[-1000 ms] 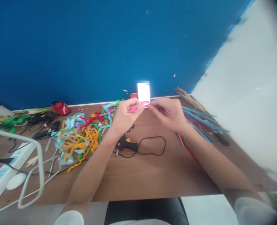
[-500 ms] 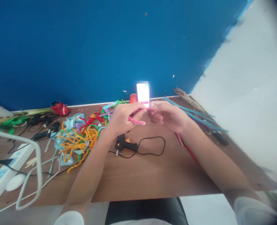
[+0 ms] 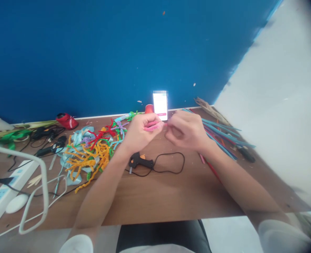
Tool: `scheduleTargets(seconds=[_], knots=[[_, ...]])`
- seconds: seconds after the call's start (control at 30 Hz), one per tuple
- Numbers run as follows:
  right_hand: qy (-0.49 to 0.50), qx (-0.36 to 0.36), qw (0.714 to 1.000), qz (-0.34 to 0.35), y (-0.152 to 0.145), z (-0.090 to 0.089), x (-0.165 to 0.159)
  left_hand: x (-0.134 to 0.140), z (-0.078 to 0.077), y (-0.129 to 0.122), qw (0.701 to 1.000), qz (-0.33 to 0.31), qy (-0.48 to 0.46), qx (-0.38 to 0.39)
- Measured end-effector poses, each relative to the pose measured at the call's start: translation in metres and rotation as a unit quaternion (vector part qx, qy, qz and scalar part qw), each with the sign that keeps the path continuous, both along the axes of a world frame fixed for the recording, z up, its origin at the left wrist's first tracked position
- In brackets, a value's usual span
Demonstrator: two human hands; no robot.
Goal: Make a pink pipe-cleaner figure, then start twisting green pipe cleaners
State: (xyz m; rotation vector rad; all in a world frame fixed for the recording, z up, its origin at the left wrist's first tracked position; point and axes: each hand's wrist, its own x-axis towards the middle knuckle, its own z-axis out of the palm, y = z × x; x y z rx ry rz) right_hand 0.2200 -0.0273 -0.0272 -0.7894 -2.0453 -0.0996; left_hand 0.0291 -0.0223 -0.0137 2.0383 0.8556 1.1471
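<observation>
Pink pipe cleaner (image 3: 153, 128) pinched between two hands over the table (image 3: 171, 202)

The left hand's (image 3: 138, 135) fingers are clamped on the pipe cleaner, which pokes out past the thumb. The right hand's (image 3: 188, 130) fingers, curled and slightly blurred, pinch its other end, close to the left fingertips. Just behind the hands, a lit phone (image 3: 160, 104) stands upright beside a red cup-like object (image 3: 149, 109). Nearer the body lies a black glue gun (image 3: 142, 161), its cord looped to the right. To the left sprawl orange pipe cleaners (image 3: 83, 164) among light blue ribbon (image 3: 75, 179); to the right lie blue pipe cleaners (image 3: 221, 130). Farther left is a white power strip (image 3: 19, 175).
</observation>
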Motion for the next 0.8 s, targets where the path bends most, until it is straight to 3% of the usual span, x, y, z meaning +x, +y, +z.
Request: scheduleTargets(seconds=[0.07,0.13,0.2,0.27,0.33,0.43,0.67,0.8], knots=[[-0.07,0.096,0.992,-0.031,0.002,-0.003,0.001,0.002,-0.003,0.001,0.993,-0.018,-0.04,-0.114],[-0.087,0.123,0.988,-0.044,0.005,-0.005,0.002,0.003,-0.004,0.002,0.981,-0.019,-0.064,-0.181],[-0.035,0.083,0.995,-0.042,0.006,-0.005,0.0,0.003,-0.004,0.003,0.986,-0.007,-0.068,-0.151],[0.061,-0.045,0.997,-0.005,0.006,-0.003,-0.001,0.003,-0.003,0.004,0.996,0.011,-0.056,-0.066],[0.164,-0.229,0.956,0.078,0.006,0.0,-0.001,0.002,-0.001,0.004,0.999,0.033,-0.019,0.011],[0.263,-0.417,0.851,0.18,0.007,0.004,0.0,0.001,-0.001,0.006,0.99,0.066,0.044,0.113],[0.333,-0.566,0.713,0.248,0.01,0.008,0.002,-0.003,-0.013,0.014,0.954,0.057,0.115,0.272],[0.33,-0.596,0.678,0.277,0.01,0.007,0.003,-0.006,-0.014,0.015,0.937,0.049,0.139,0.316]])
